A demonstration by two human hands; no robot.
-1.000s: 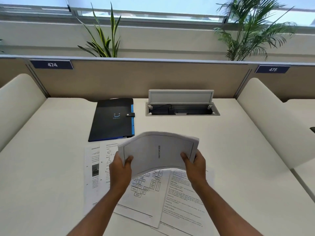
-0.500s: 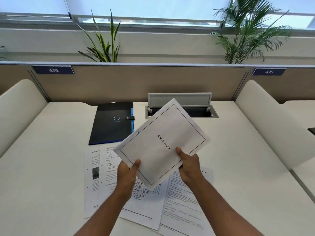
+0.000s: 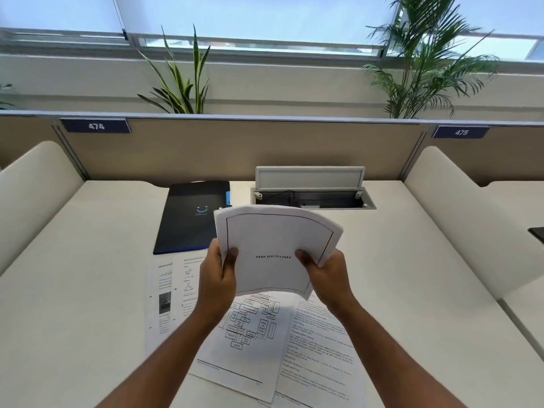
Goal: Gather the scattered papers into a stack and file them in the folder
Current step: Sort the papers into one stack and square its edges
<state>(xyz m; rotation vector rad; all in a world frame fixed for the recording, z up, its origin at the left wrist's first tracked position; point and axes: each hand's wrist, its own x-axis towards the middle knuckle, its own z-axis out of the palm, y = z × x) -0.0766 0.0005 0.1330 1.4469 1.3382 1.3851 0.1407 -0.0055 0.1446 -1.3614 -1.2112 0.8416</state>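
- Desk (image 3: 88,290): a pale work surface bounded at the rear by a tan partition (image 3: 235,148) carrying number plates 474 (image 3: 96,126) and 475 (image 3: 461,132); two plants stand behind the partition.
- Cable box (image 3: 312,195): recessed in the desk at the rear centre, its lid raised upright.
- Folder (image 3: 188,219): black with a blue edge, closed, lying flat at the rear of the desk, just left of the cable box.
- Loose papers: several sheets lie overlapped on the desk in front of the folder: a sheet with a photograph (image 3: 162,301) at the left, a flowchart sheet (image 3: 253,325) in the middle, a text sheet (image 3: 318,348) at the right.
- Held stack (image 3: 273,240): a bundle of sheets, top page headed BIBLIOGRAPHY, raised above the loose papers and bowed upward, its far corner overlapping the folder in view.
- Left hand (image 3: 216,278): grips the stack's left edge, thumb on top, fingers curled beneath.
- Right hand (image 3: 326,275): grips the lower right corner likewise, thumb pressed on the top page.
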